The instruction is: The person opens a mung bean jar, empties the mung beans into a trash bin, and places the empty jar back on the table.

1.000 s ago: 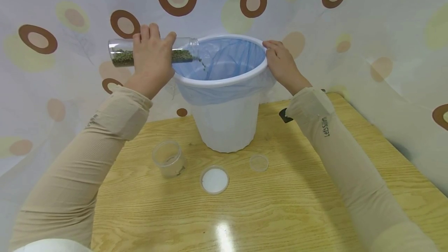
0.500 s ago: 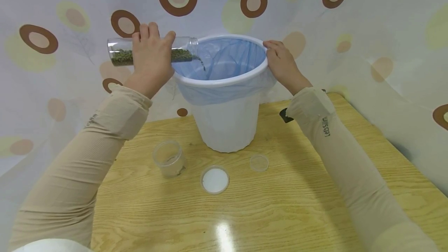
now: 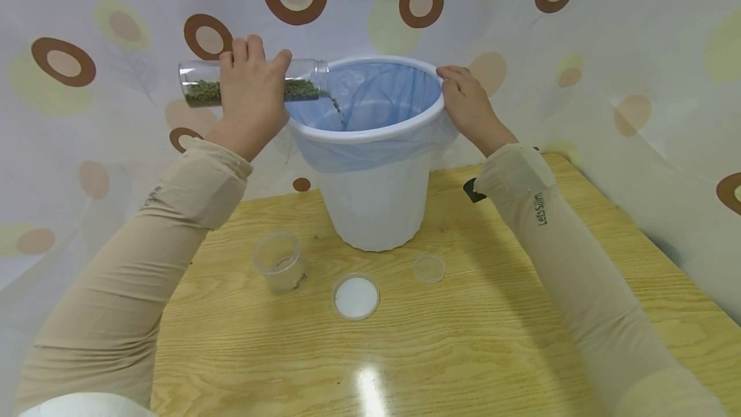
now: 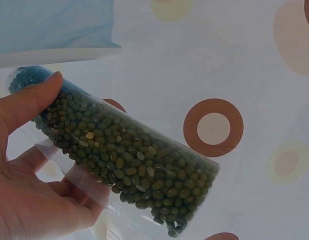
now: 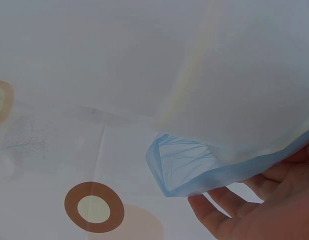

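Observation:
My left hand (image 3: 251,98) grips a clear plastic jar (image 3: 202,69) that lies nearly level. Green mung beans (image 4: 139,160) line its lower side, and a thin stream of them falls from the mouth. Below that mouth stands a white trash bin (image 3: 373,204), lined with a blue plastic bag (image 3: 370,92). At the bin's right side, my right hand (image 3: 471,108) holds the rim. In the right wrist view, its fingertips (image 5: 207,212) lie by the bag's folded edge. The bottom inside the bin is hidden.
On the wooden table (image 3: 405,352), before the bin, stand a clear round container (image 3: 280,266) and a lid with a white disc (image 3: 356,298). A small clear disc (image 3: 429,269) lies to their right. A patterned cloth (image 3: 608,50) hangs behind.
Beans keep pouring from the jar, and the falling stream now reaches slightly further right and lower. Both hands stay almost where they were.

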The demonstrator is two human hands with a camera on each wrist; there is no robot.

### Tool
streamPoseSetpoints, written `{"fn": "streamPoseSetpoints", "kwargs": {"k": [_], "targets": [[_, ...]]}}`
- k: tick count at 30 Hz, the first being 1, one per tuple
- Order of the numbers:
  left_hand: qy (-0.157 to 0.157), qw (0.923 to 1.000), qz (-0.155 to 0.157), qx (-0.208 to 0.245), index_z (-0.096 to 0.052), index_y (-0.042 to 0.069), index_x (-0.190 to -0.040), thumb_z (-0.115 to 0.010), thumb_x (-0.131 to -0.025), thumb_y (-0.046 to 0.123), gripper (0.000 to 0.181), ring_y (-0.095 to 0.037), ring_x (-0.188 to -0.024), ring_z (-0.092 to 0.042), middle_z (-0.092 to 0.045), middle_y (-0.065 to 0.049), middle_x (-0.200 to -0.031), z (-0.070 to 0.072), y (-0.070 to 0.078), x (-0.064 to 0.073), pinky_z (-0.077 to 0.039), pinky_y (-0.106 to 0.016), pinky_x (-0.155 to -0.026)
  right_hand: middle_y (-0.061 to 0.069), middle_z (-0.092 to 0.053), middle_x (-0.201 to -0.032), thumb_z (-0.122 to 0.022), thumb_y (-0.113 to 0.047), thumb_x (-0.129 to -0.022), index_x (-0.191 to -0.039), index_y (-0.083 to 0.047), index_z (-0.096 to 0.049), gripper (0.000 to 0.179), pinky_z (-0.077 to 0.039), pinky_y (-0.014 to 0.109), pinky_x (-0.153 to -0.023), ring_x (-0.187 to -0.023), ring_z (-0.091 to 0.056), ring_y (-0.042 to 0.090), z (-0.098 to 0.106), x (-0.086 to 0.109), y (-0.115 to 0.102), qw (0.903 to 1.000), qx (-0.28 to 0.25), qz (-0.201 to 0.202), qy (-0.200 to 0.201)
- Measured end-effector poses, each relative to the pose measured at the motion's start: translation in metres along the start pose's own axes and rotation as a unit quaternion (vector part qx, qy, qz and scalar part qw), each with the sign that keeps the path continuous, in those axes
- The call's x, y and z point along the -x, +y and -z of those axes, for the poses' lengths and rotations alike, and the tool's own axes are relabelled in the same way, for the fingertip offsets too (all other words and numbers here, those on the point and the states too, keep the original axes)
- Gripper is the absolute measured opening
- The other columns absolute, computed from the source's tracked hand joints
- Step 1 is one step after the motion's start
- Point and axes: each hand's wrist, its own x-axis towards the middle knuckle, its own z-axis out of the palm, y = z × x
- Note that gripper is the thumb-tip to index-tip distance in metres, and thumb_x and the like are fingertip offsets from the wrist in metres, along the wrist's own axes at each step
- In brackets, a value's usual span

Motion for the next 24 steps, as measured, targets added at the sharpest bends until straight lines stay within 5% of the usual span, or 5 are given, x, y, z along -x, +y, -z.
{"fn": "streamPoseSetpoints", "kwargs": {"k": [24], "targets": [[0.001, 1.0, 0.0, -0.002, -0.028, 0.01, -0.15, -0.062, -0.083, 0.006, 0.075, -0.044, -0.132, -0.02, -0.027, -0.03, -0.141, 0.0, 0.0008, 0.0002, -0.019, -0.055, -0.107, 0.009, -0.029, -0.154, -0.019, -0.025, -0.102, -0.148, -0.003, -0.034, 0.053, -0.015, 0.033, -0.116, -0.143, -0.021, 0.022, -0.0007, 0.0002, 0.0016, 0.9999, 0.01, 0.008, 0.002]]}}
